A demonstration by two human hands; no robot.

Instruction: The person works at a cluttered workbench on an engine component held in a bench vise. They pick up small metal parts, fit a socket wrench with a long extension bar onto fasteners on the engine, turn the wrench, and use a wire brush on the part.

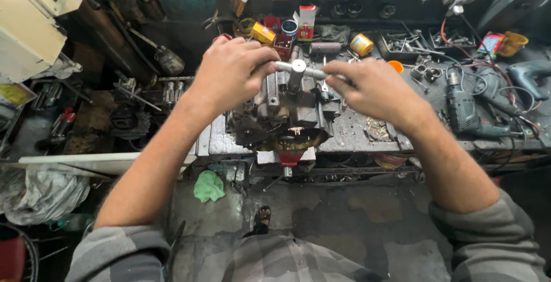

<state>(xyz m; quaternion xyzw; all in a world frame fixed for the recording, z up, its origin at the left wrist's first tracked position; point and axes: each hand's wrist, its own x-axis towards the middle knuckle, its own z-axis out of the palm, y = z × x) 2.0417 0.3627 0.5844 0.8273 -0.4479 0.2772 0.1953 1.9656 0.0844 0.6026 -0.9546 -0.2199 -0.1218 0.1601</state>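
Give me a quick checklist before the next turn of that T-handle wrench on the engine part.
1. Left hand grips one end of the T-handle wrench: ok.
2. Right hand grips the other end: ok.
3. Wrench shaft upright over the engine part: ok.
4. Wrench seated on its fastener: cannot tell, the tip is hidden.
5. Engine part held firm on the workbench: cannot tell.
6. Power drill and its cable lie apart from the right hand: ok.
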